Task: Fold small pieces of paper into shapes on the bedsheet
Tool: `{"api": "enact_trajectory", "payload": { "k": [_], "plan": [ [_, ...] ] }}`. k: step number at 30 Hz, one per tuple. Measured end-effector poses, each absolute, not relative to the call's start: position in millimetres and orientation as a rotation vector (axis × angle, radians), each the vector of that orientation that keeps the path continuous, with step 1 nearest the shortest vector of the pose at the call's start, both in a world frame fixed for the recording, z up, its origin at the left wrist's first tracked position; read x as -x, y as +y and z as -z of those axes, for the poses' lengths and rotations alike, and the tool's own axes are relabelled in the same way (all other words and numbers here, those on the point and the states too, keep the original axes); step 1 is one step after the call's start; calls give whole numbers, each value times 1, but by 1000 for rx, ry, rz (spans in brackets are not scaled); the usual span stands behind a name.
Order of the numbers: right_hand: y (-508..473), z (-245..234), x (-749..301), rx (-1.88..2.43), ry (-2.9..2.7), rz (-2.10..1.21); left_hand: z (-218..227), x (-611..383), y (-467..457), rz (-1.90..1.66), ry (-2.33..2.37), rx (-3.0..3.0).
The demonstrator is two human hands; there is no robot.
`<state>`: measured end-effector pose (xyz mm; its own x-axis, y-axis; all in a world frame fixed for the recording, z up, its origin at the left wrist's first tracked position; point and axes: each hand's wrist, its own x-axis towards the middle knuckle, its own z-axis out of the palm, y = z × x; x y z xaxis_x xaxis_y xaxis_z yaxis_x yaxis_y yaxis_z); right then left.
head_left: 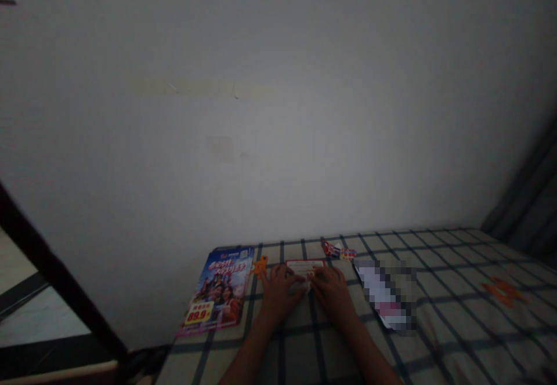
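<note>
My left hand [278, 289] and my right hand [332, 290] rest side by side on a checked bedsheet [435, 321]. Both press on a small white card with a red border [304, 269], which lies flat just beyond my fingertips. The fingers of both hands are bent and held close together over the card's near edge. The dim light hides how the fingertips grip it.
A colourful leaflet with a yellow price tag [220, 289] lies left of my hands, at the sheet's edge. A small red wrapper [337, 250] lies beyond the card. A blurred-out flat object [387, 295] lies to the right. A pale wall rises right behind; a dark bar [52, 269] crosses at left.
</note>
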<state>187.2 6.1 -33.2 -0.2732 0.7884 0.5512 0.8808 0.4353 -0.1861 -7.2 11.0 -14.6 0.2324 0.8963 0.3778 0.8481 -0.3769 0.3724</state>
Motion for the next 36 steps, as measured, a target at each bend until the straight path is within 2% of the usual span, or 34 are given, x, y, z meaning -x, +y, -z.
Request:
{"api": "enact_trajectory", "payload": {
  "k": [18,36],
  "plan": [
    [9,33,-189,1454,-2062,50,27,9,17,-774,1709,-2391],
    [9,33,-187,1496,-2082,134,28,8,18,-701,1738,-2392]
  ]
}}
